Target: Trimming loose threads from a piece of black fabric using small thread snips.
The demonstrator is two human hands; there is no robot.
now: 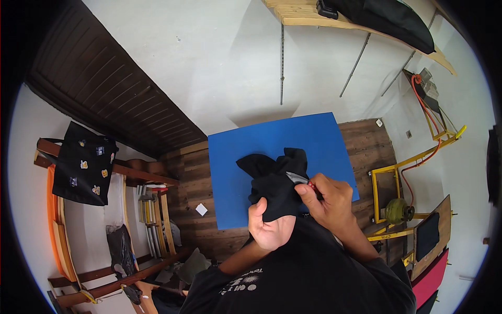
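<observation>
Crumpled black fabric garment (274,186) held up over the blue rectangular sheet (251,152) on the dark wood-plank worktop (366,138). Left hand (269,227): fingers closed around the cloth's lower part. Right hand (327,201): fingers pinched on a small metal-bladed tool with red handle (303,179), probably snips; view poor. Blue sheet's rear and left areas lie bare. Small white paper square (201,209) just beside the sheet's left edge.

blue mat (235,157) bare around bunched black cloth (274,188), white scrap (201,209) left
</observation>
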